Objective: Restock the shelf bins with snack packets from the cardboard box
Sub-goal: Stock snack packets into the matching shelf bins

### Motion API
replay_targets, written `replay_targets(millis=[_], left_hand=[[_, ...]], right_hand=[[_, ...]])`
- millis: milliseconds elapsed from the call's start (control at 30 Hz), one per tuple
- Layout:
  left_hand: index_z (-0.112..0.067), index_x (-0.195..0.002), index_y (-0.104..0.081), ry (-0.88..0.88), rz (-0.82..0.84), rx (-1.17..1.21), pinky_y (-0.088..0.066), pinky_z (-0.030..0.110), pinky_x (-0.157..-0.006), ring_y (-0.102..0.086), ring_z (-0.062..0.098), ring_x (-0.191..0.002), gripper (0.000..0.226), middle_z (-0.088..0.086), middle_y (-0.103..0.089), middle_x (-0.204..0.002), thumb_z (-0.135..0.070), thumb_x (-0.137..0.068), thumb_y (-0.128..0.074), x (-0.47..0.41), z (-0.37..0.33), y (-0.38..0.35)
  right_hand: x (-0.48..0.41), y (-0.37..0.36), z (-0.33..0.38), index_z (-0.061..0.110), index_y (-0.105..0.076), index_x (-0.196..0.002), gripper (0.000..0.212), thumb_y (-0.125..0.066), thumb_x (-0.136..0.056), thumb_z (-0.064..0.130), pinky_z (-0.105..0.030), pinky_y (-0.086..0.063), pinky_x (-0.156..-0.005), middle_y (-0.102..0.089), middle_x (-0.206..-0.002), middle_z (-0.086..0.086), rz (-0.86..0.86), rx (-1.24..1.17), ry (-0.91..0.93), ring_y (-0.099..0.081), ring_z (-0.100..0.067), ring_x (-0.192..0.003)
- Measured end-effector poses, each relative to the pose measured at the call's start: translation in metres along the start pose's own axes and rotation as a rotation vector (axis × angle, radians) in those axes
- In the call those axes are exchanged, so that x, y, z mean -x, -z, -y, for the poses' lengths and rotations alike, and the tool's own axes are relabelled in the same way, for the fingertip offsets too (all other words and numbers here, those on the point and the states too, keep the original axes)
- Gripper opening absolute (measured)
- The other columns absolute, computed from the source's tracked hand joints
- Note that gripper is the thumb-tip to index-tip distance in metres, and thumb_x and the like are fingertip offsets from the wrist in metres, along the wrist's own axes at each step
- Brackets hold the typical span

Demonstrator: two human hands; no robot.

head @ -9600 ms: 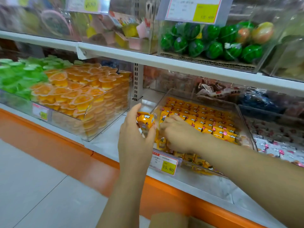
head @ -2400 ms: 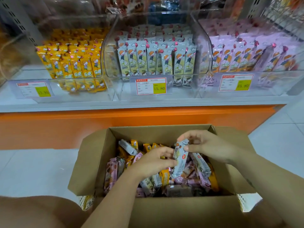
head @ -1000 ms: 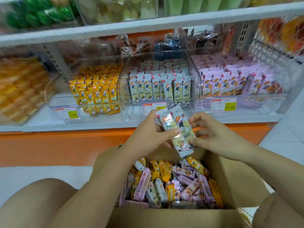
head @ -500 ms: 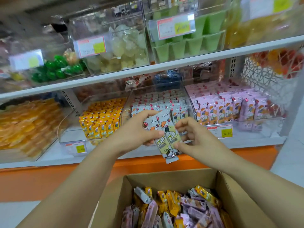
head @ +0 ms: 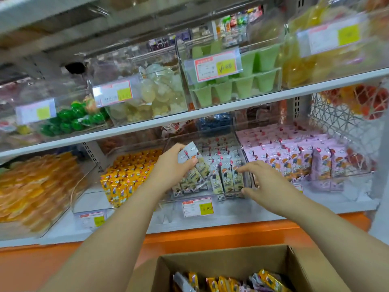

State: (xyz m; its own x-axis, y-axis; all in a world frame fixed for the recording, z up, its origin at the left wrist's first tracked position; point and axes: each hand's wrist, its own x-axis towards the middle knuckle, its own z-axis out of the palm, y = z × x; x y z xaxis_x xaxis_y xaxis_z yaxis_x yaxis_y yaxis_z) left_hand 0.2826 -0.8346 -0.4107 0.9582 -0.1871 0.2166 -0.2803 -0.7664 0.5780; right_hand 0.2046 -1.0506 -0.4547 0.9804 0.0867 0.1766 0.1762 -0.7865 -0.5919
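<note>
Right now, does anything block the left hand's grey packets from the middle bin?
Nothing visible. The left hand holds the grey packets over the open top of the middle bin, above the rows already standing there. The right hand, fingers spread, is at the bin's front right corner, off that path.

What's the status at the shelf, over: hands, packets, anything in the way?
Left hand grips grey packets over the middle bin. Right hand open at its front, holding nothing. Standing packets already line the bin below.
</note>
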Motion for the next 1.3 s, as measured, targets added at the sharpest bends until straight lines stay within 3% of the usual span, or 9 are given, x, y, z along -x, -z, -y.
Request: replay_targets(millis=[133, 267, 400, 467, 667, 733, 833, 1100, 1300], left_hand=[[-0.018, -0.136, -0.043, 0.119, 0.233, -0.185, -0.053, 0.025, -0.064, -0.063, 0.009, -0.067, 0.052, 0.005, -0.067, -0.114, -0.038, -0.091, -0.06, -0.024, 0.019, -0.025], [-0.015, -0.15, -0.024, 0.136, 0.35, -0.327, -0.047, 0.028, -0.087, -0.062, 0.023, -0.106, 0.068, 0.007, -0.032, -0.153, -0.035, -0.094, -0.057, -0.044, 0.031, -0.042], [-0.019, -0.148, -0.025, 0.125, 0.386, -0.272, -0.054, 0.031, -0.069, -0.062, 0.013, -0.073, 0.063, 0.011, -0.054, -0.13, -0.035, -0.095, -0.055, -0.058, 0.039, -0.057], [-0.022, -0.149, -0.022, 0.099, 0.416, -0.267, -0.051, 0.026, -0.06, -0.061, 0.009, -0.071, 0.063, 0.01, -0.052, -0.132, -0.036, -0.096, -0.053, -0.062, 0.042, -0.06], [-0.021, -0.151, -0.017, 0.093, 0.524, -0.277, -0.054, 0.034, -0.077, -0.06, 0.009, -0.071, 0.065, 0.007, -0.047, -0.128, -0.035, -0.097, -0.05, -0.065, 0.042, -0.05], [-0.02, -0.15, -0.02, 0.067, 0.474, -0.323, -0.051, 0.031, -0.074, -0.061, 0.012, -0.078, 0.064, 0.01, -0.045, -0.137, -0.036, -0.097, -0.051, -0.063, 0.041, -0.054], [-0.021, -0.145, -0.026, 0.022, 0.328, -0.37, -0.041, 0.032, -0.088, -0.055, 0.023, -0.101, 0.06, 0.01, -0.031, -0.143, -0.036, -0.095, -0.055, -0.056, 0.046, -0.066], [-0.023, -0.141, -0.02, 0.007, 0.213, -0.266, -0.043, 0.028, -0.079, -0.054, 0.018, -0.09, 0.062, 0.005, -0.018, -0.14, -0.028, -0.093, -0.06, -0.04, 0.057, -0.068], [-0.024, -0.14, -0.037, 0.01, 0.121, -0.183, -0.045, 0.027, -0.088, -0.056, 0.011, -0.09, 0.049, 0.001, -0.026, -0.143, -0.025, -0.095, -0.057, -0.014, 0.047, -0.045]], right_hand=[[-0.006, 0.0, -0.008, 0.025, -0.046, -0.134, 0.047, -0.063, -0.09, 0.022, -0.026, -0.032, -0.102, -0.036, -0.141, 0.001, -0.016, 0.016, -0.059, -0.038, -0.017, -0.127], [-0.008, -0.006, -0.012, 0.026, -0.043, -0.135, 0.049, -0.062, -0.09, 0.027, -0.032, -0.036, -0.102, -0.036, -0.141, -0.001, 0.062, 0.086, -0.096, -0.044, -0.021, -0.124], [-0.01, -0.01, -0.012, 0.027, -0.042, -0.135, 0.048, -0.06, -0.09, 0.027, -0.036, -0.039, -0.102, -0.034, -0.139, 0.0, 0.082, 0.101, -0.105, -0.049, -0.021, -0.117], [-0.012, -0.01, -0.014, 0.027, -0.043, -0.135, 0.048, -0.061, -0.09, 0.026, -0.037, -0.038, -0.103, -0.034, -0.139, 0.001, 0.079, 0.096, -0.108, -0.05, -0.02, -0.116], [-0.013, -0.015, -0.015, 0.027, -0.044, -0.134, 0.048, -0.062, -0.09, 0.027, -0.039, -0.037, -0.105, -0.035, -0.138, 0.0, 0.072, 0.119, -0.117, -0.051, -0.021, -0.115], [-0.012, -0.017, -0.015, 0.028, -0.043, -0.135, 0.048, -0.061, -0.09, 0.028, -0.039, -0.037, -0.105, -0.034, -0.138, 0.0, 0.07, 0.132, -0.119, -0.051, -0.021, -0.116], [-0.012, -0.019, -0.016, 0.028, -0.044, -0.134, 0.048, -0.061, -0.089, 0.028, -0.038, -0.037, -0.105, -0.034, -0.138, 0.0, 0.066, 0.149, -0.112, -0.052, -0.022, -0.115], [-0.01, -0.019, -0.014, 0.027, -0.043, -0.135, 0.049, -0.06, -0.09, 0.029, -0.039, -0.034, -0.108, -0.034, -0.142, -0.002, 0.033, 0.183, -0.093, -0.044, -0.023, -0.126], [0.004, -0.02, -0.003, 0.026, -0.051, -0.129, 0.04, -0.06, -0.09, 0.029, -0.034, -0.029, -0.108, -0.033, -0.146, -0.001, -0.147, 0.251, -0.005, -0.034, -0.021, -0.133]])
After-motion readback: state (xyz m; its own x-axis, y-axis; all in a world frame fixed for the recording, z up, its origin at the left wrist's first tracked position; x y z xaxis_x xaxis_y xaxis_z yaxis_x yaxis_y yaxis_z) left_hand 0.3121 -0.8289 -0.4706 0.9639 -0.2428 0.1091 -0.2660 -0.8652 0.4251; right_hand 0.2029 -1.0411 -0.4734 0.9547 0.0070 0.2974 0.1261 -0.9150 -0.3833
